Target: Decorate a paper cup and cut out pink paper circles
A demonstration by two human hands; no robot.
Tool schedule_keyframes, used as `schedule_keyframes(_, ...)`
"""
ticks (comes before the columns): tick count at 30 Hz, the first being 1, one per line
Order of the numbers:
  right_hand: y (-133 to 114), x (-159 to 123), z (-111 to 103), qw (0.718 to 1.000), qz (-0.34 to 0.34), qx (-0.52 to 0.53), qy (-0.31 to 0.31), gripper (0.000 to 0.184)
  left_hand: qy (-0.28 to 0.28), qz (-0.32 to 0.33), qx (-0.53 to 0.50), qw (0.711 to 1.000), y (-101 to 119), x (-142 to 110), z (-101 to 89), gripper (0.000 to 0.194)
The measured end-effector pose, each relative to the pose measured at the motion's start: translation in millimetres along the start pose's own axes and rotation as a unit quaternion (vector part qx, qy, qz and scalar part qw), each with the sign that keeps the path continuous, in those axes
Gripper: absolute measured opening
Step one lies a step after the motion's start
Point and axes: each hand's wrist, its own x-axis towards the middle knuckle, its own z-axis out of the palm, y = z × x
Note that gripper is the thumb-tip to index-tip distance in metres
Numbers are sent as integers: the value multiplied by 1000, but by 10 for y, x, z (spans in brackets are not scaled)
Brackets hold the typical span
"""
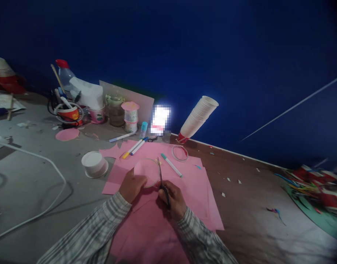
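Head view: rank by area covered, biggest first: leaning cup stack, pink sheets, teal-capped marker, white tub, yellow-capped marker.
1. Pink sheets
2. Leaning cup stack
3. White tub

Teal-capped marker and yellow-capped marker: both smaller than the tub, too alike to rank.

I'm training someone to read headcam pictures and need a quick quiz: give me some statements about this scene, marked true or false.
1. The right hand holds scissors. True.
2. The left hand holds a marker. False: it holds a round piece.
3. A teal-capped marker lies on pink paper. True.
4. The white tub sits on the pink paper. False: it sits beside it, on the gray surface.
5. The tall cup stack leans. True.
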Motion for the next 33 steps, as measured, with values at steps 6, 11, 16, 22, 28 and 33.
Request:
schedule_keyframes(6, -41, -18, 20, 1000, -8, -9, 6, 43, -1, -5, -1, 1000, 36, -8, 2, 20)
schedule_keyframes(11, -59, -29, 35, 1000, -16, -11, 8, 43, 0, -3, -1, 1000, 28, -5, 2, 21)
schedule_keyframes(16, -71, -26, 40, 1000, -14, -22, 18, 46, -2, 3, -4, 1000, 39, -11, 1, 19)
schedule_keyframes(22, -85, -30, 51, 1000, -6, -21, 19, 44, -7, 4, 0, 1000, 67, -13, 3, 23)
schedule_keyframes(28, -98, -28, 51, 999, 5, -27, 17, 44, -3, -2, 1, 1000, 48, -3, 7, 23)
schedule_keyframes(33, -43, -13, 27, 1000, 0, -18, 14, 44, -2, -5, 0, 1000, -18, 8, -1, 17)
